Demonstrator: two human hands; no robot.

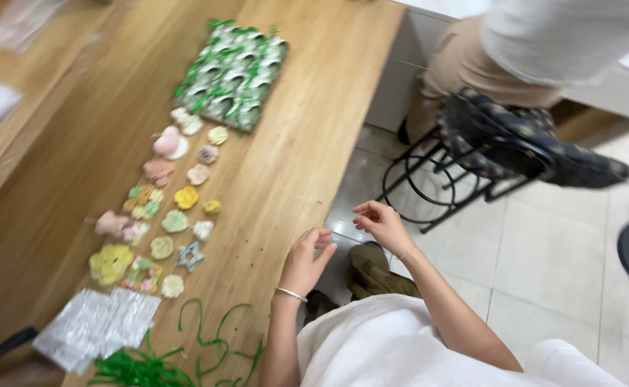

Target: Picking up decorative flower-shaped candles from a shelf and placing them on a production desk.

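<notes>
My left hand (306, 259) hovers at the near right edge of the wooden table (307, 136), fingers loosely curled, nothing visible in it. My right hand (381, 222) is raised just beside it over the floor, fingers bent and apart, also with nothing seen in it. Both wrists wear thin bracelets. To the left on the table lie several small pastel flower-shaped pieces (175, 208) in rows. The picture is motion-blurred.
A block of clear-wrapped packets tied with green ribbon (232, 72) lies at the table's far end. Clear bags (96, 326) and loose green ribbons (185, 351) lie near me. Another person (544, 43) sits on a black stool (501, 143) to the right, over a tiled floor.
</notes>
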